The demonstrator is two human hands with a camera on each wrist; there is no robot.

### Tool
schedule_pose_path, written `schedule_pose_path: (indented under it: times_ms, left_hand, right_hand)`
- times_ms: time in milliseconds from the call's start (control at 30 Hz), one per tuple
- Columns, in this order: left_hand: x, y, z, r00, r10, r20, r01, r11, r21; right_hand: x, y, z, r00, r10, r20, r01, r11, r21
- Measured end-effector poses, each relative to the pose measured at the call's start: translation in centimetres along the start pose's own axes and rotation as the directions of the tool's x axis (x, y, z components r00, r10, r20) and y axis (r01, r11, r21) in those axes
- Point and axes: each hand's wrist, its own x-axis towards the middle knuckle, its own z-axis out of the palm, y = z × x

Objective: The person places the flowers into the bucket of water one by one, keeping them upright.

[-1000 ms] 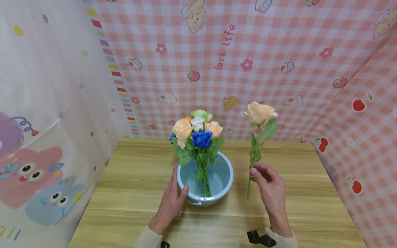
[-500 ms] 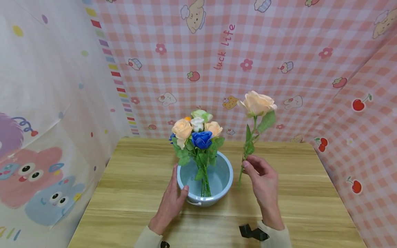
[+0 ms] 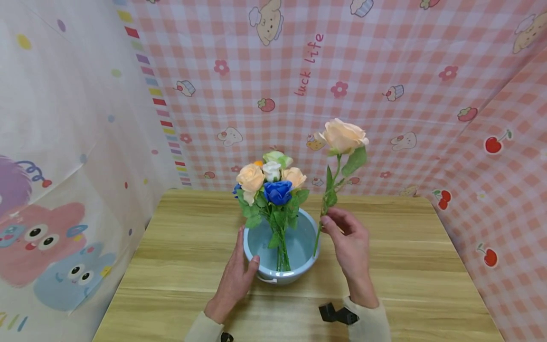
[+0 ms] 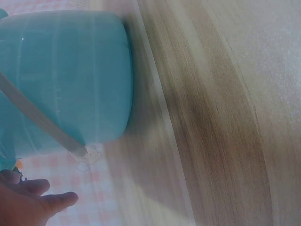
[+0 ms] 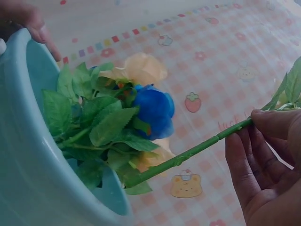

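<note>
My right hand (image 3: pixel 351 247) pinches the green stem of a peach rose (image 3: pixel 343 137) between thumb and fingers. Its bloom points up, and the stem's lower end (image 5: pixel 134 180) is at the right rim of a light blue bucket (image 3: pixel 315 223) in the head view; I cannot tell whether they touch. Against the bucket's left side rests my left hand (image 3: pixel 236 275), fingers straight and thumb near the rim. Inside the bucket stands a bunch of roses: a blue rose (image 3: pixel 278 192) in front, peach roses (image 3: pixel 250 177) beside it, a white rose (image 3: pixel 272 171) and a pale green one (image 3: pixel 278 158) behind.
The bucket stands on a wooden table (image 3: pixel 410 256). A pink checked cloth (image 3: pixel 376 57) hangs behind and to the right, and a white cartoon-print cloth (image 3: pixel 85 142) on the left. The bucket's handle (image 4: pixel 44 120) hangs down its side.
My right hand has carried the peach rose leftward and slightly up, from beside the bucket to its right rim. The left hand and bucket have stayed still.
</note>
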Motion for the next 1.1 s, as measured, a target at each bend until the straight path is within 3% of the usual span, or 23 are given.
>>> schedule_pose_path:
  times_ms: [533,833,1100]
  left_hand:
    - [0.0,0.0,0.1,1.0,0.008,0.003,-0.008,1.0,0.004]
    - [0.0,0.0,0.0,1.0,-0.001,0.003,0.001,1.0,0.002]
    - [0.0,0.0,0.0,1.0,-0.003,0.0,0.003,1.0,0.009]
  right_hand:
    - [-0.3,3.0,1.5,0.994,0.097,0.056,-0.094,0.995,-0.042]
    - [-0.6,4.7,1.7,0.987,0.115,0.114,-0.084,0.966,-0.244]
    - [-0.5,5.2,2.1,0.984,0.089,0.156,-0.013,0.9,-0.436]
